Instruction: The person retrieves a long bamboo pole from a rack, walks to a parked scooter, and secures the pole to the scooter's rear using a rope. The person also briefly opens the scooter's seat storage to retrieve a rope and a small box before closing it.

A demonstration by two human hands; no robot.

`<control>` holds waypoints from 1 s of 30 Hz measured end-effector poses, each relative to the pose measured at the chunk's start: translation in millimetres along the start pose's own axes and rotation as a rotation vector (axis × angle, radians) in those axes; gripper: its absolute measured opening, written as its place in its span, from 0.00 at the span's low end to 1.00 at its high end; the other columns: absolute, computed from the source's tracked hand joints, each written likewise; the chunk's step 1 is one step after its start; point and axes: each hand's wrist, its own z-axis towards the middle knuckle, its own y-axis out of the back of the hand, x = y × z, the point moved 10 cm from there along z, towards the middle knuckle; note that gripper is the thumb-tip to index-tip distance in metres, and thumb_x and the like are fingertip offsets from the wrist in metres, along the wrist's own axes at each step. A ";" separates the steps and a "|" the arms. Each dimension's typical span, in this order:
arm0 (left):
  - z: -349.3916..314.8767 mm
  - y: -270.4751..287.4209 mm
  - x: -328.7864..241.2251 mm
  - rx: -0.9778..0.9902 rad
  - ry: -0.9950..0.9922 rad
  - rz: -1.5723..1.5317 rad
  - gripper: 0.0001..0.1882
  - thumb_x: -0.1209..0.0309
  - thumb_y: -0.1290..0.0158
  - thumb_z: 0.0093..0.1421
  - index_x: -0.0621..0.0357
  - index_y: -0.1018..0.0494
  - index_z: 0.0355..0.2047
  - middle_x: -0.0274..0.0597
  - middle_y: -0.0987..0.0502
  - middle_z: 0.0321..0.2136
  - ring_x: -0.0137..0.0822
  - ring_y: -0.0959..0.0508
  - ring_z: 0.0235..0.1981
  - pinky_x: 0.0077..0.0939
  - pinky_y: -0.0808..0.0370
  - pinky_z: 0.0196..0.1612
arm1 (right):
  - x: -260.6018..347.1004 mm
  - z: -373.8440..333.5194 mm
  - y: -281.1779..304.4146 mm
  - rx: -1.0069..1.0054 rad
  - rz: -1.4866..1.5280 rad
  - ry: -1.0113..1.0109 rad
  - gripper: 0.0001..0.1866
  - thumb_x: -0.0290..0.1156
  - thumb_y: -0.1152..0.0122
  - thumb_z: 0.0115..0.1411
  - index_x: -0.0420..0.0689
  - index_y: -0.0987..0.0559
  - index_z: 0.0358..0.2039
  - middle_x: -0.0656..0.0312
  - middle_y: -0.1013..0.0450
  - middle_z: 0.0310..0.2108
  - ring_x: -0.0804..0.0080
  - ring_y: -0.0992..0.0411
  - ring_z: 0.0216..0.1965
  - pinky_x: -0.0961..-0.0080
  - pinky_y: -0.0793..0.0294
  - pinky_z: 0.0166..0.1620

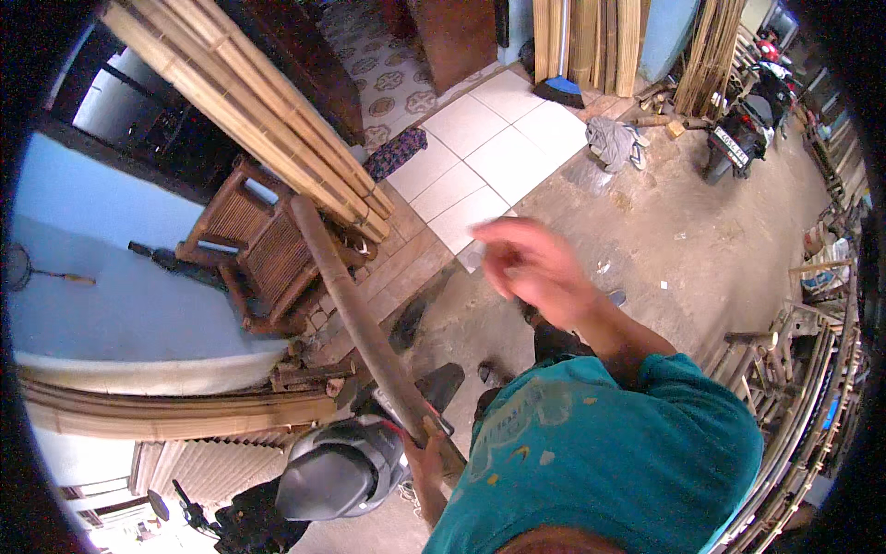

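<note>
A long brown bamboo pole slants across the view, from beside a bamboo chair down to my left side. My left hand is closed around its lower part, with the fingertips showing on top. My right hand is raised in front of my teal shirt, apart from the pole. It is somewhat blurred; the index finger reaches out to the left, the thumb bends below it, and nothing shows between them. The pole's lower end is hidden behind my body.
A parked motorcycle stands close by the pole at the lower left. Bundled bamboo slats lean beyond the chair. White floor tiles and a blue broom lie ahead. Another motorbike is at far right, with stacked bamboo poles along the right.
</note>
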 end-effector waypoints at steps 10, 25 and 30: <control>167.6 -183.8 -30.9 0.235 0.108 0.456 0.24 0.62 0.38 0.57 0.65 0.26 0.49 0.44 0.20 0.35 0.36 0.21 0.33 0.33 0.24 0.38 | 173.6 64.2 157.6 0.159 -0.070 0.883 0.19 0.30 0.46 0.66 0.69 0.29 0.54 0.66 0.30 0.20 0.79 0.36 0.15 0.80 0.39 0.19; 421.4 -408.9 -85.9 0.211 0.237 0.792 0.34 0.50 0.38 0.55 0.70 0.27 0.48 0.58 0.20 0.40 0.52 0.20 0.43 0.43 0.26 0.47 | 57.4 367.7 478.4 0.338 -0.200 0.279 0.06 0.35 0.43 0.62 0.60 0.28 0.40 0.62 0.29 0.21 0.66 0.34 0.18 0.69 0.33 0.21; 530.7 -529.1 -123.4 0.348 0.056 0.641 0.36 0.50 0.36 0.54 0.70 0.30 0.51 0.54 0.18 0.36 0.48 0.18 0.39 0.41 0.24 0.44 | -146.1 499.7 648.7 0.119 -0.445 -0.129 0.16 0.31 0.43 0.64 0.43 0.29 0.51 0.57 0.25 0.28 0.60 0.25 0.27 0.65 0.28 0.31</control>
